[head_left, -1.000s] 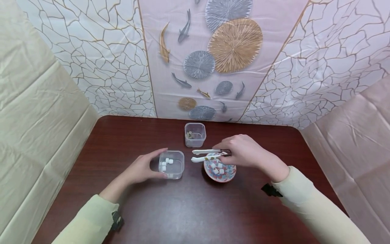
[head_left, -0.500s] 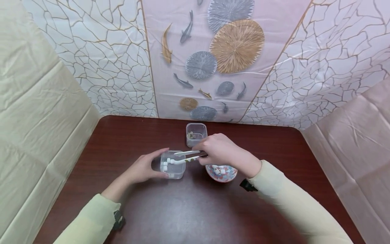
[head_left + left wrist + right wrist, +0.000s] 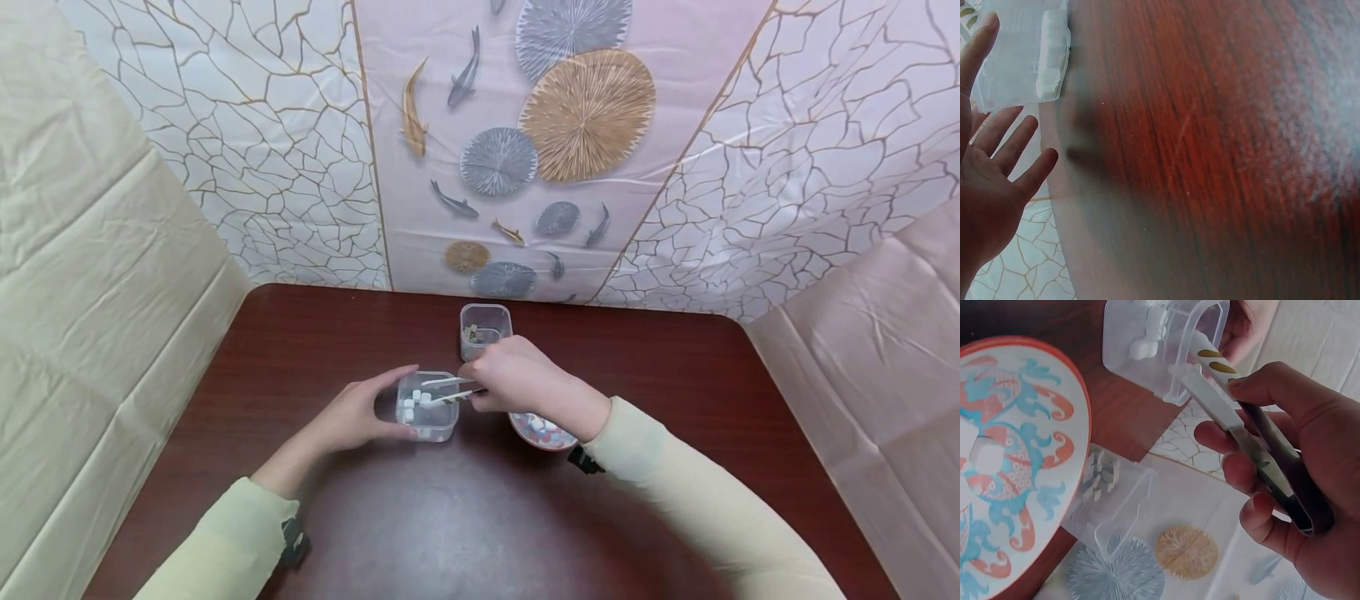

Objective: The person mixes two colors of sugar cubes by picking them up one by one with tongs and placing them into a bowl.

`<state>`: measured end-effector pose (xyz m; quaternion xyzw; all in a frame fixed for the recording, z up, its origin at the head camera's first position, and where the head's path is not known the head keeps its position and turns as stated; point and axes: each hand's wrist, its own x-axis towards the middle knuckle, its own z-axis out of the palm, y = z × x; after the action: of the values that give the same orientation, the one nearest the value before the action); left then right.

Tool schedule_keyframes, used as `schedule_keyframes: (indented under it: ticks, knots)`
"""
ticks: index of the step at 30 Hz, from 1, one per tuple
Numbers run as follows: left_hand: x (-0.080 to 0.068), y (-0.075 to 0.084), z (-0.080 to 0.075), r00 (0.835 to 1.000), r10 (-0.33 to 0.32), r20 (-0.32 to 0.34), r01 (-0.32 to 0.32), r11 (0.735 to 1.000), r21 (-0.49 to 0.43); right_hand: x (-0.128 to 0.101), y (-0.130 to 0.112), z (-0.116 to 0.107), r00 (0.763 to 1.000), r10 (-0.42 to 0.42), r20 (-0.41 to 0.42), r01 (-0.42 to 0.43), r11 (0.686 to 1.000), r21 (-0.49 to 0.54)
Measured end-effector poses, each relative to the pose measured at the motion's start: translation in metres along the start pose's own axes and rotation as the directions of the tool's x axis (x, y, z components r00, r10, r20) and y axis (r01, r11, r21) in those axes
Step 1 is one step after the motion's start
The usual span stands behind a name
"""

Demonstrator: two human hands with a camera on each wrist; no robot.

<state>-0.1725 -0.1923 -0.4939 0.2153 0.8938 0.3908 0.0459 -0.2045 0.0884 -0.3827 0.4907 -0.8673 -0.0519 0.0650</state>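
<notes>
My left hand (image 3: 356, 417) holds a clear plastic container (image 3: 447, 427) from its left side, thumb at the near wall and fingers at the far one. Inside it, several small white cubes (image 3: 408, 408) lie along the left. My right hand (image 3: 517, 375) grips a pair of tongs (image 3: 1272, 456) with dark metal arms and white ends patterned with gold leaves. The tips reach into the container, slightly apart, close beside the cubes. Partly under the right forearm is a red-and-blue patterned bowl (image 3: 1054, 450), with white cubes (image 3: 986, 455) in it.
Behind the right hand stands a second clear container (image 3: 486, 315) with small greenish-brown pieces (image 3: 1100, 478) inside. Everything rests on a dark red wooden table (image 3: 360, 517). Patterned cloth (image 3: 315, 167) hangs close behind the table and pale cloth (image 3: 90, 333) at the sides.
My right hand has carried the tongs leftward from over the bowl to inside the held container, and the tips have lowered. The left hand keeps its place on the container.
</notes>
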Motion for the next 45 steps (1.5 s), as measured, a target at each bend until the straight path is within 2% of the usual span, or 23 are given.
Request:
schedule_keyframes:
  ticks: [10,20,34,45]
  knots:
    - [-0.002,-0.001,0.002,1.000,-0.016,0.001,0.016,1.000,-0.004,0.021,-0.014,-0.001,0.996,0.014,0.091,-0.004,0.994,-0.108]
    - [-0.002,-0.003,0.004,1.000,-0.010,0.009,0.010,1.000,-0.005,0.030,-0.021,0.005,0.996,0.012,0.090,0.005,0.982,-0.189]
    - [0.000,-0.001,0.002,1.000,-0.002,0.010,0.002,1.000,-0.009,0.029,-0.022,-0.002,0.984,0.031,0.175,-0.013,0.994,-0.105]
    - [0.000,-0.002,0.000,1.000,0.005,0.006,-0.005,1.000,-0.008,0.032,-0.020,-0.001,0.983,0.052,0.179,-0.035,0.994,-0.100]
